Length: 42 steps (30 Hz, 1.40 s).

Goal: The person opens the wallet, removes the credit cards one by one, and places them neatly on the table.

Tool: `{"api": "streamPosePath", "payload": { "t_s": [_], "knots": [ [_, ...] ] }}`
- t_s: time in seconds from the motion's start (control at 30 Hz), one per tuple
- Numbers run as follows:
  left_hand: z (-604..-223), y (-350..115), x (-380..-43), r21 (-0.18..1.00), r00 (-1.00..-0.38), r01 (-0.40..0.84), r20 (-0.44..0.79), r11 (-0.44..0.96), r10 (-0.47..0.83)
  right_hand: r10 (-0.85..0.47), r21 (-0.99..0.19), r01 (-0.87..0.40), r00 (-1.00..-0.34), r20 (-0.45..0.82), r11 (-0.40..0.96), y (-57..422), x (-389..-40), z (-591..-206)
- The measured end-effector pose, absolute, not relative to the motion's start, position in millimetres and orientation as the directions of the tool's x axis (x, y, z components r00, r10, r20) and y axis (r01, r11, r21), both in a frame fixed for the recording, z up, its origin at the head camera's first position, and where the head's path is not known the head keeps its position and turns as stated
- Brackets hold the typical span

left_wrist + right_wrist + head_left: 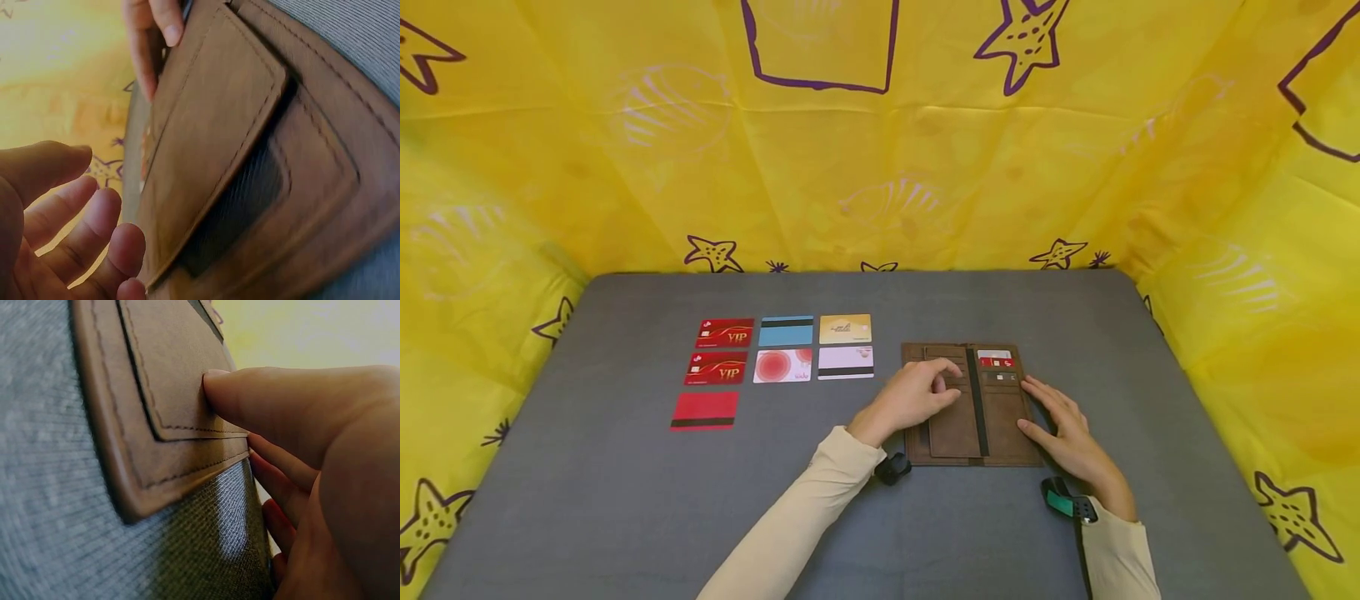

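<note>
A brown bifold wallet (955,425) lies spread on the grey table. Its right half has a red-and-white card (997,362) and a dark card (1000,377) in the upper slots; a black band runs near its fold. Over the left half, my left hand (910,396) hovers with loosely bent fingers; in the left wrist view, nothing is between its thumb (56,162) and fingers. My right hand (1071,433) rests along the wallet's right edge. In the right wrist view, its thumb (250,394) touches the leather and its other fingers reach past the edge.
Left of the wallet, several cards lie in rows: two red VIP cards (724,333), a striped red card (704,411), a striped blue card (786,335), a gold card (846,329), a red-circled white card (783,366) and a pale striped card (846,363). A yellow patterned cloth (880,183) surrounds the table.
</note>
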<state>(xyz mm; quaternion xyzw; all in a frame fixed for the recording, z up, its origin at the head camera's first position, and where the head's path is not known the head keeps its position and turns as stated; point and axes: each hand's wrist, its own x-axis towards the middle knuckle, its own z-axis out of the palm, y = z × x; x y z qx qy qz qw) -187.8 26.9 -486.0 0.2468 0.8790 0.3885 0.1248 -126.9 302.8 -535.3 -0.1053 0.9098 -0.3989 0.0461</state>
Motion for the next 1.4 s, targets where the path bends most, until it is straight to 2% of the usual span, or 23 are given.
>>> {"api": "streamPosePath", "payload": {
  "t_s": [0.33,0.8,1.23,1.4],
  "knots": [
    [-496,58,-187,0.645,-0.832,0.414,-0.018,0.642,0.555,-0.216,-0.742,-0.138,-0.976,-0.009,0.656,303,-127,-536],
    [-500,83,-191,0.525,-0.857,0.405,-0.068,0.748,0.511,-0.210,-0.738,-0.133,-0.978,-0.013,0.661,302,-128,-536],
    [-500,89,-206,0.511,-0.854,0.406,-0.082,0.758,0.513,-0.217,-0.735,-0.136,-0.976,-0.015,0.664,303,-128,-537],
    [-500,89,-215,0.556,-0.851,0.364,-0.128,0.747,0.509,-0.220,-0.738,-0.145,-0.975,-0.005,0.659,302,-128,-536]
  ]
}}
